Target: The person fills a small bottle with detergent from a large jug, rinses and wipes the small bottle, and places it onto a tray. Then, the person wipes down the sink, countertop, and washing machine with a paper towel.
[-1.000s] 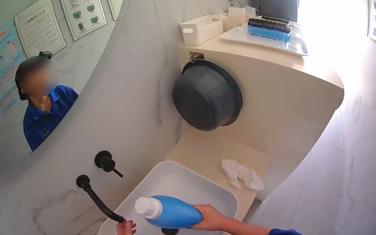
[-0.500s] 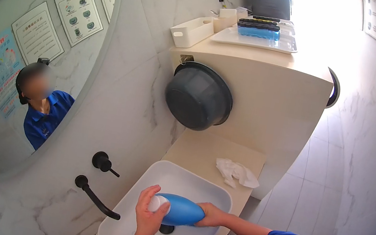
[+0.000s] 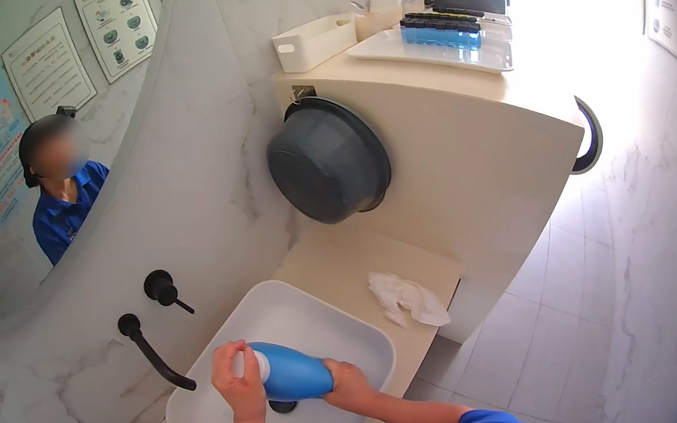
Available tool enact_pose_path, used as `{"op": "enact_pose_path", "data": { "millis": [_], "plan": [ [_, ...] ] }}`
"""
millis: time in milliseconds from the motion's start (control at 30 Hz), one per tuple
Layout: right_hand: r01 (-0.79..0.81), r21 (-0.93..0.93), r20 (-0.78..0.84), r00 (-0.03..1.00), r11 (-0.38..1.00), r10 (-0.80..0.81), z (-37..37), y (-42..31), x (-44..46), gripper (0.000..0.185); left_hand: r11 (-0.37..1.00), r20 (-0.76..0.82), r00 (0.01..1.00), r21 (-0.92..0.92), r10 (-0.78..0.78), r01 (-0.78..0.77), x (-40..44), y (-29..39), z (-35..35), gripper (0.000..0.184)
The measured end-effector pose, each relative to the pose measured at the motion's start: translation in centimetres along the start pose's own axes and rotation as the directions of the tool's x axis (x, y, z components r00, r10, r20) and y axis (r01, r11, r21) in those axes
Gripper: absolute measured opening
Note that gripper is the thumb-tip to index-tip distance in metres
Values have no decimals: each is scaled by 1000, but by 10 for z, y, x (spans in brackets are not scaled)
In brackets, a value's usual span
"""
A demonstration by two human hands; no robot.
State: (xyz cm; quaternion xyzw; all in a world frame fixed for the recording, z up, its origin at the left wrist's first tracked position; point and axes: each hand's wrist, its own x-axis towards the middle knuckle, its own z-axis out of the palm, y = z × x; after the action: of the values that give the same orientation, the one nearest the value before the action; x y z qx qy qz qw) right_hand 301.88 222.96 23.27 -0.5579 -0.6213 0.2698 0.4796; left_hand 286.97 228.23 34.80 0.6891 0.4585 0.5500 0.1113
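Over the white washbasin (image 3: 210, 402), a blue bottle (image 3: 292, 373) with a white cap (image 3: 260, 366) lies nearly sideways between my hands. My left hand (image 3: 240, 383) grips the cap, its fingers curled around it. At the other end, my right hand (image 3: 349, 386) is wrapped around the bottle's base. Beneath the bottle, the black drain (image 3: 283, 406) shows in part. Left of the basin, a black spout (image 3: 162, 362) and a lever handle (image 3: 169, 290) come out of the wall.
A crumpled white cloth or tissue (image 3: 406, 300) lies on the counter (image 3: 348, 259) beyond the basin. A dark grey tub (image 3: 324, 164) hangs on the side panel. Above stand a white bin (image 3: 319, 40) and a tray (image 3: 438, 59) holding blue bottles (image 3: 442, 35). A mirror (image 3: 31, 157) is at left.
My left fingers, raised around the cap before, are now closed more tightly on it. The whole view has shifted, so most things appear further left.
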Motion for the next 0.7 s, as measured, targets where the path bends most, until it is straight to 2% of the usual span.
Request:
{"op": "enact_pose_path", "data": {
  "millis": [33,100,133,200,233,300,333,367,400,433,467,533,600,667,700],
  "plan": [
    [-4,4,0,1000,1000,4,1,-4,-2,31,1000,5,1000,3,-1,1,0,-1,3,11],
    [-81,-45,-1,997,996,81,5,-16,-7,23,994,-126,991,95,-49,62,-2,-8,9,13],
    [-82,-40,1,997,996,82,9,-16,-8,23,993,-126,991,100,-49,62,-2,-6,11,13],
    [-20,25,-87,996,1000,22,19,-17,-15,19,978,-202,969,121,-144,171,-2,0,10,16],
    [-14,-33,-66,998,999,12,25,-15,-18,23,977,-201,969,132,-141,169,-4,1,8,16],
    [26,2,-67,997,1000,-25,31,-7,-18,24,959,-212,953,137,-216,248,-8,1,5,28],
    [63,25,-68,996,998,-61,28,-11,-19,25,961,-209,955,133,-213,243,-10,4,3,28],
    [63,21,-74,995,998,-62,25,-13,-19,25,954,-161,947,72,-277,291,-11,7,-1,36],
    [-9,33,26,1000,999,8,20,-15,-19,35,940,-110,935,12,-337,340,-13,10,-5,45],
    [-83,37,124,989,996,78,13,-20,-19,46,942,-106,937,4,-334,336,-17,8,-9,45],
    [-83,34,117,990,996,79,6,-20,-20,46,948,-56,946,-8,-318,318,-20,-1,-11,51],
    [30,-252,136,991,967,5,-9,-14,-28,72,952,8,952,7,-305,305,-32,-6,-17,63],
    [25,-290,12,1000,957,-23,-30,-11,-56,80,975,-19,975,-9,-223,223,-44,-18,-21,63],
    [-34,-332,-165,986,943,-22,-59,-12,-97,78,978,-27,978,-36,-206,205,-59,-2,-25,64],
    [-145,-296,-221,972,944,80,-74,-9,-125,74,985,-13,986,-35,-169,168,-70,7,-28,63]
  ]
}}
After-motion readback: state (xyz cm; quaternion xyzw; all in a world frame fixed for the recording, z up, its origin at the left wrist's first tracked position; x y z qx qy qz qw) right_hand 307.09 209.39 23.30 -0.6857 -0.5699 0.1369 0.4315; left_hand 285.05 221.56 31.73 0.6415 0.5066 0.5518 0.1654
